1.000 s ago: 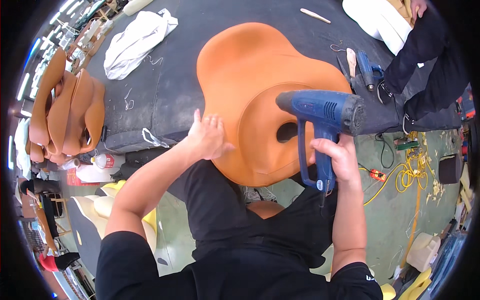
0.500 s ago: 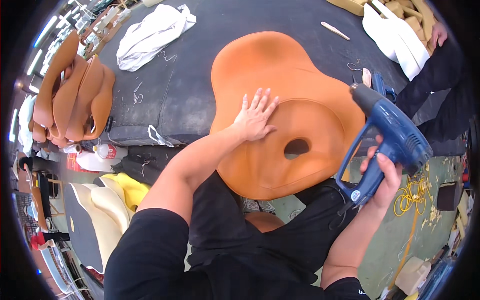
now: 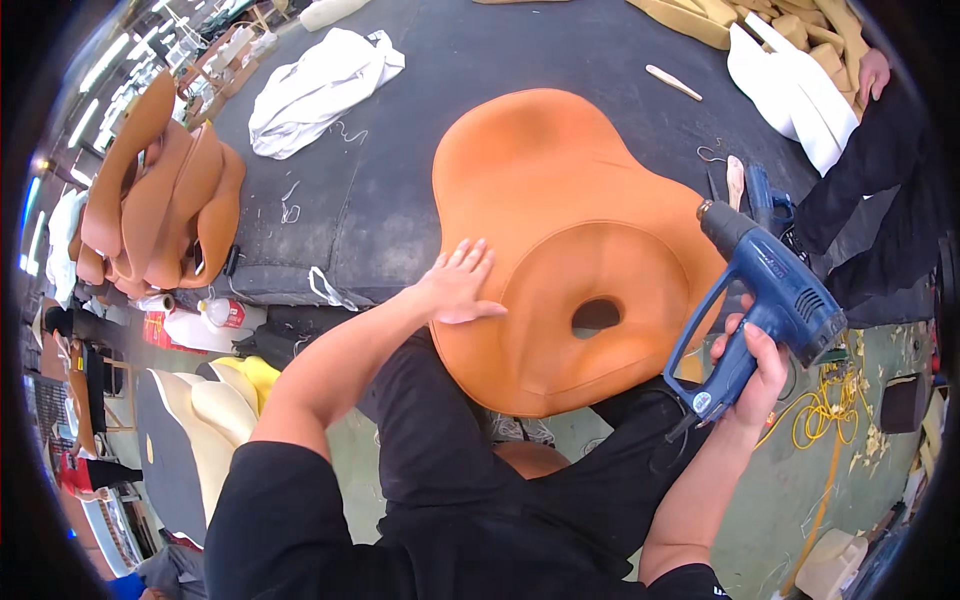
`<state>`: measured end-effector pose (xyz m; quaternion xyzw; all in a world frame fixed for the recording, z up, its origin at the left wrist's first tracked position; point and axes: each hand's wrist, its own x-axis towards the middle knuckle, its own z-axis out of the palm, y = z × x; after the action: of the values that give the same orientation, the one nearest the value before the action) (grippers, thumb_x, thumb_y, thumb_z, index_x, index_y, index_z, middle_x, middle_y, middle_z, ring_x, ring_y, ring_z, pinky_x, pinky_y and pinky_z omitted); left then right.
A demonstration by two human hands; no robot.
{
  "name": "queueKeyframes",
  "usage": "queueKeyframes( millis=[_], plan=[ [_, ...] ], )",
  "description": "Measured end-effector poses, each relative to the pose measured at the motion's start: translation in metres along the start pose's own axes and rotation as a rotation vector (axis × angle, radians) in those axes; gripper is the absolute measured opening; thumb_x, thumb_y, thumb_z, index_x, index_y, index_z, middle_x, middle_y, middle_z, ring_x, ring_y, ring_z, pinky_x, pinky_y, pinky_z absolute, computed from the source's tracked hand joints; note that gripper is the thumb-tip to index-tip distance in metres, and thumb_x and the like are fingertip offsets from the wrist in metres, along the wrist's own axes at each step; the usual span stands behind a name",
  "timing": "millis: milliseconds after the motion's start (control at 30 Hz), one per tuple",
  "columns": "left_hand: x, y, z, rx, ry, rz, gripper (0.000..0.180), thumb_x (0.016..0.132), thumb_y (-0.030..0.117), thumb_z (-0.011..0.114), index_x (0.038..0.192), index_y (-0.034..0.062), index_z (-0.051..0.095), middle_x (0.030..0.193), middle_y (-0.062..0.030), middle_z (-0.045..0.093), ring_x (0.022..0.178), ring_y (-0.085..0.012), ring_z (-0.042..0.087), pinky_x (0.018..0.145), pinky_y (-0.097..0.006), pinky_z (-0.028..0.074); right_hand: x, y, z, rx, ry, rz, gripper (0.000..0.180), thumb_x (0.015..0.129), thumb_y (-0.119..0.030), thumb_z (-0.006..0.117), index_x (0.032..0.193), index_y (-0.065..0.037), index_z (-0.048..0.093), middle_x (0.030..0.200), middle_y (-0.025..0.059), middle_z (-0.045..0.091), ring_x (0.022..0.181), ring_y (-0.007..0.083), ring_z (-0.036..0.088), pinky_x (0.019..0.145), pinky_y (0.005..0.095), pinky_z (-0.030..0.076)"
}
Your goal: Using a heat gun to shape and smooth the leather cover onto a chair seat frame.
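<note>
An orange leather-like seat cushion (image 3: 560,170) with a round dished area and an oval hole rests partly on the dark worktable and partly over my lap. My left hand (image 3: 458,286) lies flat on the cushion's left edge, fingers spread. In my right hand (image 3: 752,370) is a blue heat gun (image 3: 770,285), held by its handle. Its dark nozzle points up and left, close to the cushion's right edge. The palm side of the right hand is partly hidden by the handle.
On the dark worktable (image 3: 400,170) lie a white cloth (image 3: 320,90), a pale wooden stick (image 3: 674,83) and a second blue tool (image 3: 768,198). Brown curved covers (image 3: 165,210) are stacked at left. Another person's hand (image 3: 874,75) shows at far right. A yellow cord (image 3: 825,410) lies coiled on the floor.
My left hand has slid left and down, from the cushion's middle to its left edge. The heat gun has moved slightly left and stays in my right hand.
</note>
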<state>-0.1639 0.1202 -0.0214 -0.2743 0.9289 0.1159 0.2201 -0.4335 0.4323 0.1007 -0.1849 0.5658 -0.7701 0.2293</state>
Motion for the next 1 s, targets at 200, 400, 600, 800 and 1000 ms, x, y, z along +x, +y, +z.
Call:
queueKeyframes(
  millis=[200, 400, 600, 800, 1000],
  plan=[
    [-0.028, -0.095, 0.07, -1.233, 0.174, -0.443, 0.085, 0.109, 0.059, 0.04, 0.163, -0.0053, 0.028, 0.17, -0.0284, 0.03, 0.161, -0.0371, 0.023, 0.129, -0.042, 0.024, -0.005, -0.002, 0.013, -0.01, -0.07, 0.071, 0.046, 0.09, -0.016, 0.065, 0.13, 0.006, 0.059, 0.094, 0.0136, 0.068, 0.064, 0.0209, 0.068, 0.056, 0.0302, 0.057],
    [-0.008, -0.057, 0.053, -0.865, 0.362, -0.15, 0.1, 0.101, 0.061, 0.06, 0.166, -0.0045, 0.022, 0.176, -0.0214, 0.015, 0.164, -0.0306, 0.012, 0.131, -0.039, 0.019, -0.017, -0.003, 0.037, -0.008, -0.14, 0.089, 0.048, 0.087, -0.013, 0.067, 0.13, 0.008, 0.057, 0.091, 0.0152, 0.067, 0.062, 0.0222, 0.067, 0.056, 0.0318, 0.058],
    [-0.025, -0.047, 0.059, -1.836, 0.272, -0.555, 0.087, 0.107, 0.062, 0.05, 0.164, -0.0013, 0.033, 0.171, -0.0164, 0.034, 0.157, -0.0296, 0.033, 0.128, -0.042, 0.025, -0.029, -0.005, 0.039, -0.077, -0.163, 0.058, 0.051, 0.086, -0.013, 0.07, 0.131, 0.008, 0.059, 0.089, 0.0144, 0.069, 0.063, 0.0223, 0.069, 0.059, 0.033, 0.058],
    [-0.016, -0.032, 0.044, -0.548, 0.398, -0.056, 0.064, 0.113, 0.044, 0.041, 0.16, 0.0004, 0.042, 0.171, -0.0228, 0.03, 0.161, -0.0363, 0.022, 0.131, -0.043, 0.021, -0.036, 0.002, 0.03, -0.073, -0.22, 0.099, 0.048, 0.087, -0.012, 0.071, 0.13, 0.007, 0.059, 0.09, 0.0141, 0.07, 0.064, 0.0225, 0.069, 0.058, 0.0324, 0.057],
    [-0.025, -0.011, 0.002, -0.49, 0.42, -0.214, 0.075, 0.11, 0.057, 0.038, 0.162, 0.0026, 0.039, 0.174, -0.0205, 0.022, 0.163, -0.0371, 0.013, 0.129, -0.057, 0.02, -0.042, -0.004, 0.032, -0.049, -0.209, 0.096, 0.049, 0.086, -0.008, 0.071, 0.13, 0.007, 0.057, 0.091, 0.0157, 0.069, 0.063, 0.0226, 0.068, 0.058, 0.0336, 0.059]
  ],
)
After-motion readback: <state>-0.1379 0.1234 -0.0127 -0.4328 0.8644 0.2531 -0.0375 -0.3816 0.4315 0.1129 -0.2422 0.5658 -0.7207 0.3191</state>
